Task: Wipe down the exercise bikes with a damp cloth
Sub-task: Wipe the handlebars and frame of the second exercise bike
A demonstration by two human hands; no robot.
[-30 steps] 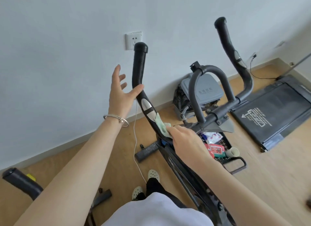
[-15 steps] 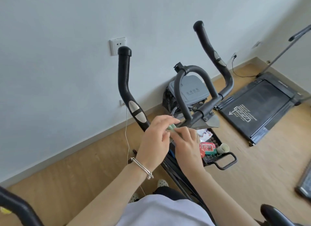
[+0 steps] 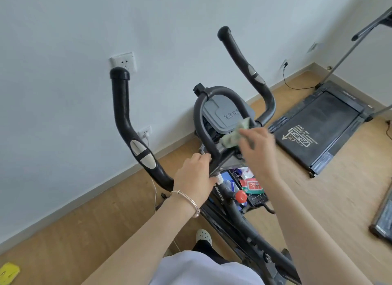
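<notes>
**Exercise bike [image 3: 237, 219] held at the handlebar while the cloth works on the centre loop**

The bike stands on the wooden floor close to the white wall, directly in front of the person. Its frame is of rigid metal tube and looks heavy, so I judge that it will not slide under a wiping stroke, although the handlebar may turn a little if it is pushed sideways. The padded side grips [image 3: 123, 115] seem soft and a little rough, so a damp cloth will probably drag on them more than on the smooth tube.

The left hand [image 3: 195, 174] has its fingers curled round the foot of the centre loop [image 3: 199, 119], which seems a good place to steady the bike. The right hand [image 3: 257, 149] holds the cloth [image 3: 233, 136] in its fingertips against the other leg of the loop. The cloth is small, pale green, limp and crumpled. It is light and will fold round a tube easily, so it is best kept bunched in the fingers.

The right hand is blurred, so I cannot tell which fingers pinch the cloth, or how damp it is. Saddle, pedals and base are hidden under the arms or cut off by the lower edge. A grey lid [image 3: 220, 115] shows through the loop, and the small packets in the basket [image 3: 258, 199] under the handlebar are hard to make out.
</notes>
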